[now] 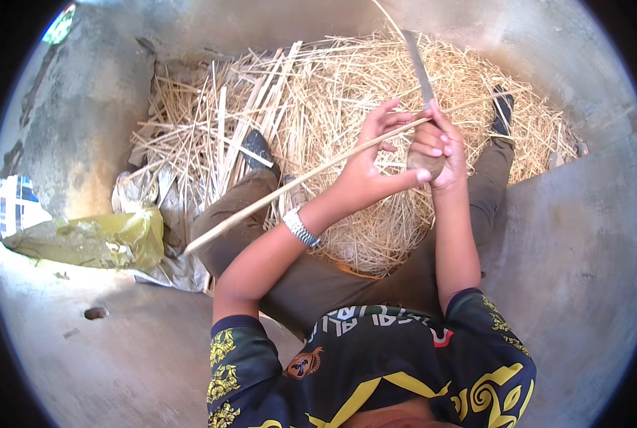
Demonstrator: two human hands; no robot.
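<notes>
My right hand (448,151) is closed around the brown handle (424,165) of a knife whose narrow grey blade (418,70) points away from me. A long pale bamboo-like strip (275,194) slants from lower left to upper right, crossing at my right fingertips near the base of the blade. The strip runs over my left hand (370,160), whose fingers are spread apart. My left thumb stretches toward the knife handle and appears to touch it. A thin sliver (388,16) curves up near the blade tip.
Straw-like shavings (332,107) cover the floor between my legs, with flat split strips (261,100) at the left. Dark shoes (258,150) rest among them. A yellowish plastic sack (111,239) lies left on the concrete (90,349). A concrete wall (261,25) stands beyond.
</notes>
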